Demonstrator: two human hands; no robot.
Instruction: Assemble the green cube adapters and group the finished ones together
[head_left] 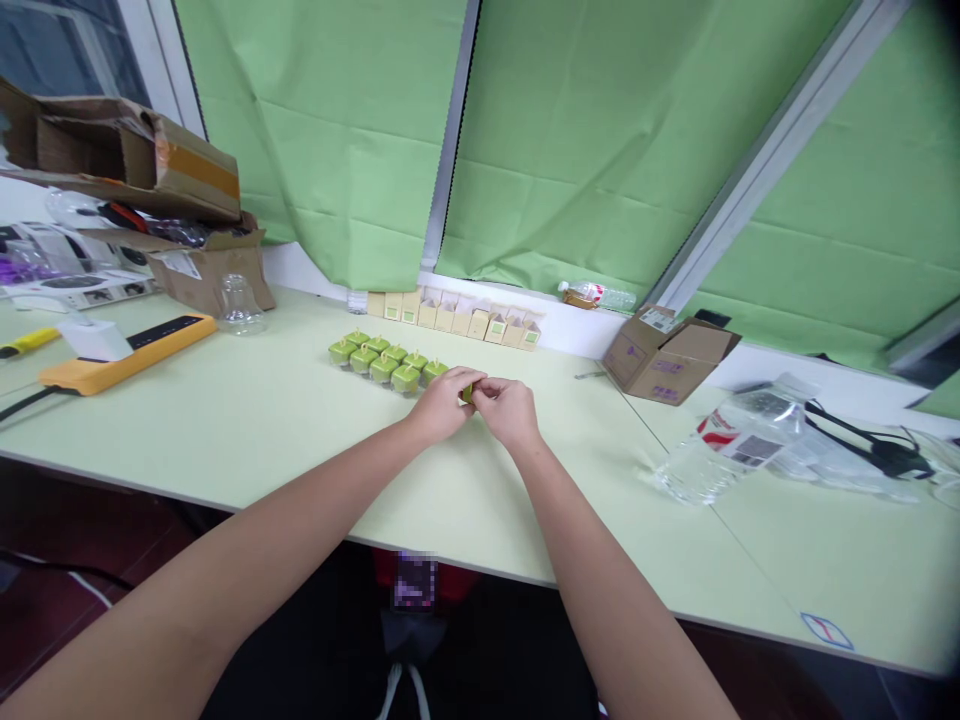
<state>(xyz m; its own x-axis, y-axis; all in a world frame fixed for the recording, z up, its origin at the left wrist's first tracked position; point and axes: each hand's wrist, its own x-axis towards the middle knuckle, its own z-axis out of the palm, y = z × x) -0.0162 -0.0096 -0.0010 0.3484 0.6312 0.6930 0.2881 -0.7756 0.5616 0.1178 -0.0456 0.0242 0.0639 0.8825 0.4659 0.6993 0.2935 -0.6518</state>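
Orange power strip on left; water bottle on right.

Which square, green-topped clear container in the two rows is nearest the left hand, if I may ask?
The rightmost visible green-topped clear container, ending the far row beside the left hand; the others sit farther left.

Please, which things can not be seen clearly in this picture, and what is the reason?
In the head view:
- Green item: mostly covered by the fingers of the left hand and right hand.
- Small boxes: any print is too small to read.
- Upper cardboard box: cut off by the left edge.
- Large bottle: label text too blurred.
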